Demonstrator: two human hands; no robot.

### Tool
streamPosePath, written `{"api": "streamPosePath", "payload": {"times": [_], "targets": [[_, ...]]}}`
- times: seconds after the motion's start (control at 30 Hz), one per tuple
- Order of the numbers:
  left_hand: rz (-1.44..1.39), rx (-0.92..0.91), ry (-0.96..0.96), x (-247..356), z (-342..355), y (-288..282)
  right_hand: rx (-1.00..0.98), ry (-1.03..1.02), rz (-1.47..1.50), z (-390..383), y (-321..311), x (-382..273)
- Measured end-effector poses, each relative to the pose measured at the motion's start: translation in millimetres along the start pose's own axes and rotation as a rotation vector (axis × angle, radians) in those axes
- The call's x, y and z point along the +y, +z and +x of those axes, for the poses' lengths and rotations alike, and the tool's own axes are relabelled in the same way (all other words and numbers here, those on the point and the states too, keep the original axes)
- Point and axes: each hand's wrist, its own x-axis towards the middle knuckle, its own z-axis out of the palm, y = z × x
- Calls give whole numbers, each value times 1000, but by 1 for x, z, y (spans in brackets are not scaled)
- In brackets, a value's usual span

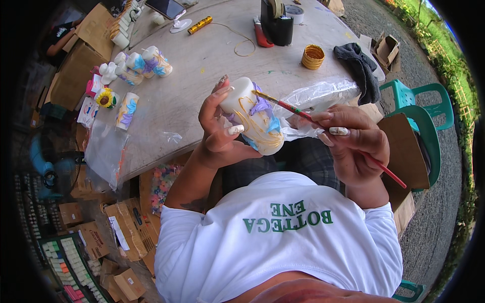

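My left hand (218, 126) is closed round a white pillar candle (258, 132) with raised purple and blue shapes and gold lines on its side. The candle is tilted above my lap, close to the table's near edge. Between the fingers of my right hand (356, 139) is a slim paintbrush (290, 108) with a red handle, its tip touching the candle near the upper purple shape. A crumpled piece of thin white plastic or tissue (299, 132) lies between the candle and my right fingertips; whether I hold it I cannot tell.
On the pale table (187, 96) stand a gold-coloured pot (312, 57), a black tape dispenser (277, 25), a dark cloth (357, 70) and several decorated candles (144, 63). One more candle (127, 111) is near the left edge. Cardboard boxes (129, 227) crowd the lower left; green chairs (422, 103) stand right.
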Motion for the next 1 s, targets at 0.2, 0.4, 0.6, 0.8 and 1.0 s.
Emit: {"api": "streamPosePath", "payload": {"times": [0.2, 0.4, 0.6, 0.8, 1.0], "targets": [[123, -52, -10, 3, 3, -3, 45, -8, 46, 1, 1, -1], [9, 7, -14, 2, 0, 0, -1, 1, 5, 3, -1, -1], [-43, 34, 2, -1, 0, 0, 19, -19, 19, 2, 0, -1], [-37, 37, -4, -1, 0, 0, -44, 9, -14, 3, -1, -4], [87, -16, -15, 2, 2, -3, -25, 2, 9, 4, -1, -4]]}}
